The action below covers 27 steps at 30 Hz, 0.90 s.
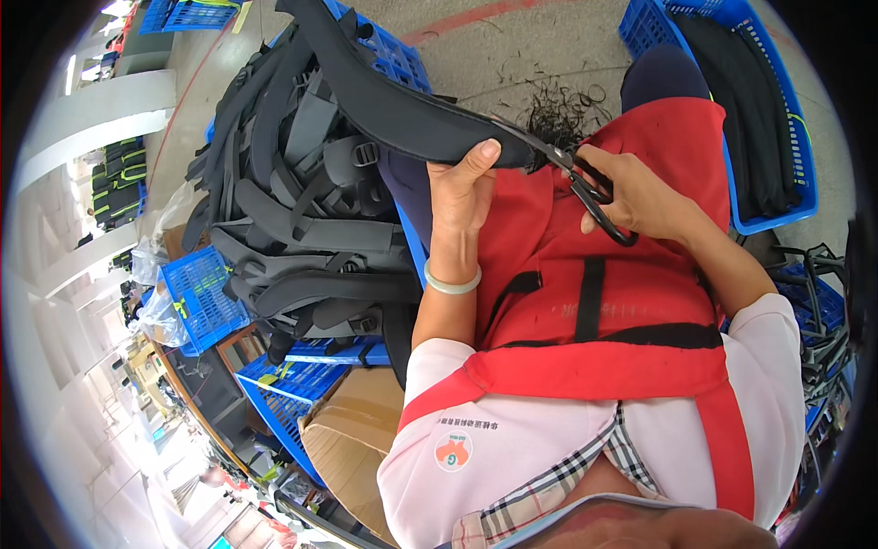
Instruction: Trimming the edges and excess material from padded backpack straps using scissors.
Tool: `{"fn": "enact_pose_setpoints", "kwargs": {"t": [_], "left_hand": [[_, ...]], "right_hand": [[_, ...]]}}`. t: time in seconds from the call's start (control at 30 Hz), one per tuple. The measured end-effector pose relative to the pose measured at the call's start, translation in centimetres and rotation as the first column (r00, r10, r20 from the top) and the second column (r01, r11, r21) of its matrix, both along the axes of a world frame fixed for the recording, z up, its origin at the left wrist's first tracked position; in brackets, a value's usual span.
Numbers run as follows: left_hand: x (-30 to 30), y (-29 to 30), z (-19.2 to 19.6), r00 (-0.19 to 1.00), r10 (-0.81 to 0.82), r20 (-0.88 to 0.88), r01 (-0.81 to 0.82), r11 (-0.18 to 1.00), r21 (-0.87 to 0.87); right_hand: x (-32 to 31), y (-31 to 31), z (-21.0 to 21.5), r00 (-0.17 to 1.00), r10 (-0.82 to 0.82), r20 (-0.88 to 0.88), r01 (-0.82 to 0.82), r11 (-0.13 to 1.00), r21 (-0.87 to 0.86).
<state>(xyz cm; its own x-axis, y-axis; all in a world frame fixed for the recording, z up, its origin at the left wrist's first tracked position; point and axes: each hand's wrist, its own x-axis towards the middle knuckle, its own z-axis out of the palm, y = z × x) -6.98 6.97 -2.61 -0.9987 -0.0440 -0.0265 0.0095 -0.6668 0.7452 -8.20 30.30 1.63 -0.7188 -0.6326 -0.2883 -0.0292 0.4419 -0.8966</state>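
Note:
A dark grey padded strap point(393, 110), like a backpack shoulder strap, stretches from the upper left to above my lap. My left hand point(462, 188) grips its near end, the thumb pressed on top. In my right hand point(636, 190) is a pair of scissors point(569, 166) with black handles, fingers in the loops. Their blades lie along the strap's edge, just beyond my left thumb; whether they touch the strap I cannot tell. A red apron point(631, 302) covers my lap beneath both hands.
To my left rises a heap of similar grey straps point(320, 233) with buckles. Black trimmings point(567, 105) litter the floor ahead. A blue crate point(777, 218) at the right holds dark padded pieces. Another blue crate point(206, 297) and a cardboard box point(352, 412) stand at the left.

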Motion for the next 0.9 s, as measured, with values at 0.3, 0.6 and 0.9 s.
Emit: {"fn": "enact_pose_setpoints", "kwargs": {"t": [0.3, 0.6, 0.9], "left_hand": [[0.2, 0.6, 0.7, 0.999, 0.007, 0.046, -0.007, 1.000, -0.008], [0.6, -0.2, -0.4, 0.999, -0.031, 0.029, 0.034, 0.994, -0.102], [0.9, -0.3, 0.0, 0.996, -0.086, 0.033, 0.090, 0.976, -0.198]], "right_hand": [[-0.2, 0.4, -0.8, 0.986, -0.010, 0.169, 0.013, 1.000, -0.015], [-0.3, 0.6, 1.3, 0.997, 0.058, -0.055, -0.049, 0.989, 0.141], [-0.3, 0.2, 1.5, 0.992, 0.111, -0.056, -0.104, 0.987, 0.119]]}}
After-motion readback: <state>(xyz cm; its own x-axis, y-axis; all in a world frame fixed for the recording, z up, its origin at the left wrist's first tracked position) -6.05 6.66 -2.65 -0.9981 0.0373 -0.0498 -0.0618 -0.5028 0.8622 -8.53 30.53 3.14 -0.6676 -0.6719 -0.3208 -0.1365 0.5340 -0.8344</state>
